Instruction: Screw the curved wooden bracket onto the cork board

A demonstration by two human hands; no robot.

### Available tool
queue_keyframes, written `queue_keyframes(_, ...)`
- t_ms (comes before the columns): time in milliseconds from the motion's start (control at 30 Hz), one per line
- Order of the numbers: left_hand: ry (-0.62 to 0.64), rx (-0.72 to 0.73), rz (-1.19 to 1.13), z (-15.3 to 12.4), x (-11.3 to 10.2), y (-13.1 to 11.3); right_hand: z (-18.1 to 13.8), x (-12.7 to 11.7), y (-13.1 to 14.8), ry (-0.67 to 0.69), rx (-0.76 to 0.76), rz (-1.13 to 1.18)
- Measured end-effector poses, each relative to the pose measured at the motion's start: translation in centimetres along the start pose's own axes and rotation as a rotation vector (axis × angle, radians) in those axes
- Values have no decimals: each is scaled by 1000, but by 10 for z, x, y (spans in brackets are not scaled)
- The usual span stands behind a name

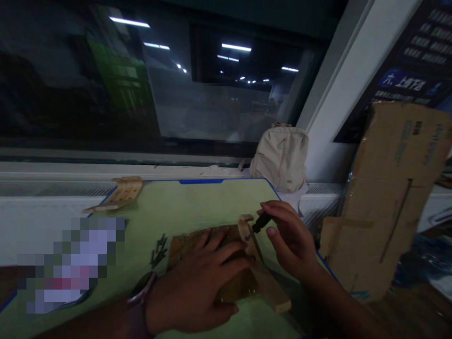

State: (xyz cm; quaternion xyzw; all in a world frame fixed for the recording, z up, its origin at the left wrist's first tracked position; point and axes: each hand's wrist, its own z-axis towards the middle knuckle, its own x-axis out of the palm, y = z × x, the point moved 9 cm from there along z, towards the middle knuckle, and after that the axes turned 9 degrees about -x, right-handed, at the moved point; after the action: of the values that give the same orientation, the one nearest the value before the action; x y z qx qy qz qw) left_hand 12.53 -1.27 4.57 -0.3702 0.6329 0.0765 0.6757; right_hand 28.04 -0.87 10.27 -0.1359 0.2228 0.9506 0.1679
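Curved wooden part [246, 227], upright on a flat wooden board [187, 247] toward the right of a green cutting mat [197, 202], with the tip of a black-handled driver [261, 222] touching it. Left hand [201, 282] spread open, fingers resting on the board, nothing gripped; right hand [291, 240] pinched closed around the driver. Nearby: dark pins [158, 250] on the mat, perforated wooden piece [123, 193] at its far corner, beige backpack [278, 160] by the window.
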Motion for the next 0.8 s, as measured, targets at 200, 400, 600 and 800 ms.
queue_keyframes(200, 8, -6, -5, 1, -1, 0, -1, -5, -7, -152, 46, 73)
queue_keyframes(400, 38, -13, -17, 1, 3, 2, -3, -6, -8, -85, 34, -13)
queue_keyframes(600, 26, -14, 4, 2, 1, 1, 0, 2, 0, -73, 46, 135)
queue_keyframes(800, 43, -13, 5, 2, 1, 1, -1, -7, 5, -93, -95, -36)
